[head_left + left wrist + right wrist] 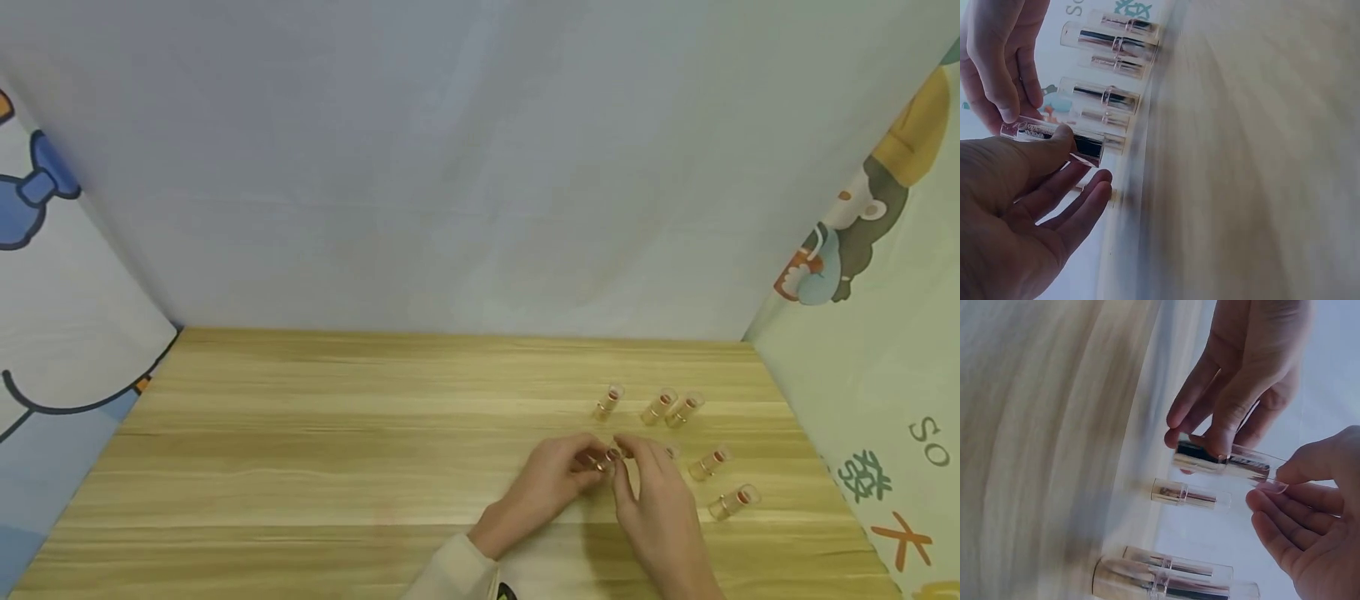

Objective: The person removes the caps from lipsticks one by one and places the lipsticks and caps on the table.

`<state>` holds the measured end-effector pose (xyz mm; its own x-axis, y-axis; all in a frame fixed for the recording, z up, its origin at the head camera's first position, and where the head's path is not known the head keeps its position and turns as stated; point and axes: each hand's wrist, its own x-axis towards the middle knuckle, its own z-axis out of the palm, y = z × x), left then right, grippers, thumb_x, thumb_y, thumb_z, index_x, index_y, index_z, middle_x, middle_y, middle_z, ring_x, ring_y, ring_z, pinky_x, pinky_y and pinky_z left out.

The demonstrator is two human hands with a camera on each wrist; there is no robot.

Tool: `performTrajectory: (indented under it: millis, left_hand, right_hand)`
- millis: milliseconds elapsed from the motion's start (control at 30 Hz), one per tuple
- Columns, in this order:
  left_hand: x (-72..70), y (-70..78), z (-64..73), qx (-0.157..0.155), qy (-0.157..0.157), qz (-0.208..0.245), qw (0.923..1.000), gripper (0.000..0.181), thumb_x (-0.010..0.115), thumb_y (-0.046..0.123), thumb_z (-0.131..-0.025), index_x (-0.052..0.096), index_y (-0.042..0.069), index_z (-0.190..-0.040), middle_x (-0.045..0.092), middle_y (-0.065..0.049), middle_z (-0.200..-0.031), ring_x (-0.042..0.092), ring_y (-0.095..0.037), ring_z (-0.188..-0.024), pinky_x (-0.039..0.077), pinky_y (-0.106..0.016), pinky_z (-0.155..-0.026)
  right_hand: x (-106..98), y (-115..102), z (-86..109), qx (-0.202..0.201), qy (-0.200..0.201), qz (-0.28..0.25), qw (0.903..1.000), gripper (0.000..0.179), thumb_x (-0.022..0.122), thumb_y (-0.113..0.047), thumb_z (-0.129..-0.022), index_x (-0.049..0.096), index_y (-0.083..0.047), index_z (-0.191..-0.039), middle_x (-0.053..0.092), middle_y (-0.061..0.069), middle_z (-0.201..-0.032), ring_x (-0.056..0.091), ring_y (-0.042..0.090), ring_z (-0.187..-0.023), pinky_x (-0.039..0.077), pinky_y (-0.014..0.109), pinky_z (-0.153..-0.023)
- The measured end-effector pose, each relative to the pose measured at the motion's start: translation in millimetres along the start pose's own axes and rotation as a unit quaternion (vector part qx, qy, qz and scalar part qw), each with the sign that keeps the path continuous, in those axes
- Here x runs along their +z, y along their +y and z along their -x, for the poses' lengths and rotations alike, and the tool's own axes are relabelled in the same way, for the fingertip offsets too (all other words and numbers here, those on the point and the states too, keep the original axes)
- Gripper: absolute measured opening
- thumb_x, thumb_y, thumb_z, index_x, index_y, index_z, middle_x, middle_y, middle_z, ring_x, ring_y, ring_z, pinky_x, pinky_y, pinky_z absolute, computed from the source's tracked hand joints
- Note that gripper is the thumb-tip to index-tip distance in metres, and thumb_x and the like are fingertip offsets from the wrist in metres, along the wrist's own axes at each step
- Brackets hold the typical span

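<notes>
Both hands' grip (609,460) pinches one lipstick tube (1054,137) between fingertips.

Wood-grain table (337,433) w/ plain pale backdrop (450,167) behind. Cartoon-print cloth on left (52,275), another on right (870,250) w/ bear figure & orange/green characters. Five clear-capped lipsticks (663,406) stand near table's right end.

lipsticks standing on the table (337,433): six, five in plain sight (608,402) (659,406) (684,410) (708,464) (734,502) and one half hidden behind the right hand
lipsticks held (604,461): one
lipsticks in all: seven
hands: two, left hand (551,483) and right hand (656,500)
tables: one
</notes>
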<state>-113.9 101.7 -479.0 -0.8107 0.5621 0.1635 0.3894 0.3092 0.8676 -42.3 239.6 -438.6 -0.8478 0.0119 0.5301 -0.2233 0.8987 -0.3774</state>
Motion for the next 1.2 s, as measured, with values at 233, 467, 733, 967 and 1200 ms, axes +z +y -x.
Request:
performTrajectory:
  millis: [233,467,733,967,1200]
  left_hand:
    - [-17.0,3.8,7.7,0.019,0.019,-0.042,0.9987,0.025,0.077,0.012,-0.094,0.074,0.012,-0.119,0.08,0.0,-0.112,0.074,-0.008,-0.102,0.058,-0.016,-0.09]
    - [-35.3,10.3,19.0,0.037,0.028,-0.107,0.9932,0.024,0.075,0.017,-0.095,0.075,0.016,-0.119,0.078,0.003,-0.114,0.072,-0.008,-0.104,0.058,-0.019,-0.093]
    - [-47.8,13.1,33.1,0.06,0.034,-0.177,0.9819,0.023,0.075,0.018,-0.096,0.074,0.017,-0.118,0.077,0.006,-0.116,0.069,-0.009,-0.105,0.057,-0.019,-0.091]
    - [-59.3,12.3,45.5,0.086,0.045,-0.213,0.9722,0.023,0.075,0.018,-0.095,0.075,0.016,-0.117,0.077,0.006,-0.112,0.069,-0.009,-0.104,0.058,-0.019,-0.09]
    - [-71.4,12.8,55.3,0.102,0.047,-0.245,0.963,0.023,0.075,0.019,-0.095,0.076,0.014,-0.118,0.076,0.004,-0.109,0.068,-0.011,-0.1,0.059,-0.018,-0.087]
  right_hand:
    - [2,1,-1.0,-0.002,0.024,-0.052,0.9983,0.039,0.078,0.014,-0.08,0.069,0.002,-0.116,0.074,0.012,-0.11,0.072,0.026,-0.096,0.048,0.003,-0.091]
    - [4,0,-2.4,-0.019,0.008,-0.111,0.9936,0.046,0.079,0.014,-0.08,0.066,0.003,-0.122,0.073,0.011,-0.113,0.07,0.023,-0.099,0.041,-0.001,-0.097]
    - [11,-5,2.3,-0.059,-0.007,-0.136,0.9889,0.053,0.082,0.015,-0.076,0.067,-0.001,-0.124,0.072,0.006,-0.112,0.068,0.016,-0.099,0.044,0.002,-0.097]
    - [15,-9,2.9,-0.083,-0.011,-0.143,0.9861,0.052,0.084,0.011,-0.076,0.067,-0.003,-0.123,0.073,0.004,-0.11,0.068,0.015,-0.098,0.046,0.005,-0.096]
    - [18,-15,2.8,-0.096,-0.015,-0.158,0.9827,0.052,0.086,0.009,-0.075,0.068,-0.006,-0.122,0.073,0.0,-0.106,0.068,0.013,-0.095,0.049,0.008,-0.093]
